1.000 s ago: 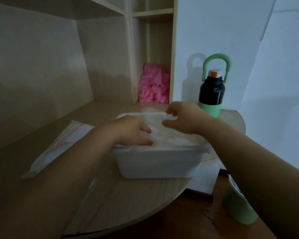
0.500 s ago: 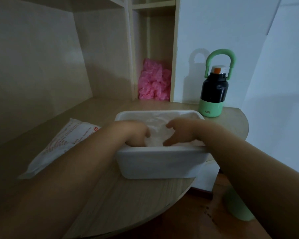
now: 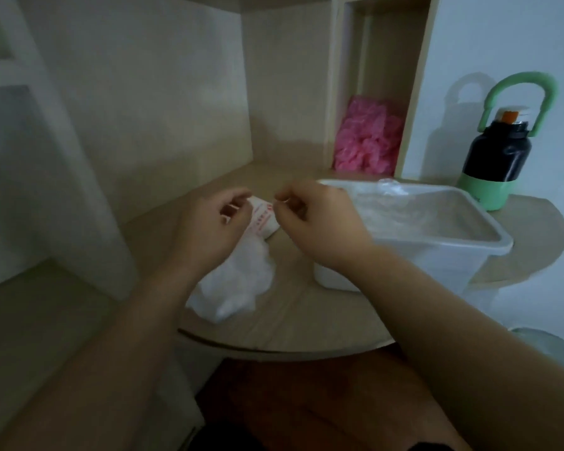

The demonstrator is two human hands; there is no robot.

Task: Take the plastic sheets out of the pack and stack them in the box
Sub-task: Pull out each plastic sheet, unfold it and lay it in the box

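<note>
The white pack (image 3: 261,219) with red print lies on the desk, left of the box, with a crumpled white bunch of plastic (image 3: 238,284) spilling from its near end. My left hand (image 3: 212,229) grips the pack's far end with curled fingers. Just right of it, my right hand (image 3: 319,222) pinches thumb and forefinger together at the pack's mouth, on what looks like a thin clear plastic sheet that barely shows. The white box (image 3: 443,255) stands to the right, with clear plastic sheets (image 3: 401,209) lying inside.
A black and green bottle (image 3: 497,157) with a loop handle stands behind the box. Pink plastic (image 3: 367,139) fills a shelf niche at the back. The rounded desk edge (image 3: 290,351) is close in front, and shelf walls rise to the left.
Both hands have left the box, where they pressed the sheets down, and moved left to the pack. The view has swung left with them.
</note>
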